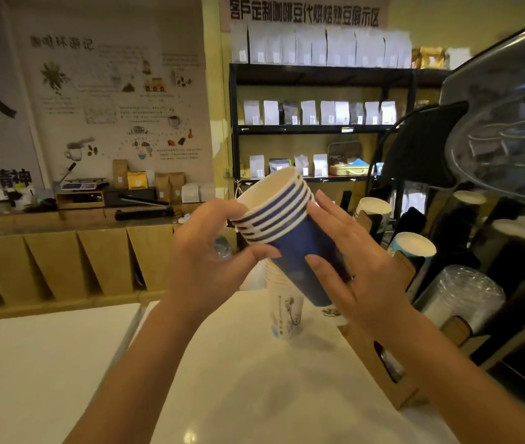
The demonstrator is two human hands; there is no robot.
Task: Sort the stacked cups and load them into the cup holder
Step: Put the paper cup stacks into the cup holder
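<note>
A tilted stack of several blue paper cups with white rims is held in the air between both hands, mouth toward the upper left. My left hand grips the stack at its rims. My right hand holds the blue body from the right, fingers spread along it. Below, on the white counter, stands a stack of white printed cups, partly hidden by the blue stack. The wooden cup holder runs along the right, with white cup stacks lying in its slots.
A sleeve of clear plastic lids lies in the holder's near slot. A dark coffee machine looms at the right. Cardboard boxes line the counter's far side; a black shelf with coffee bags stands behind.
</note>
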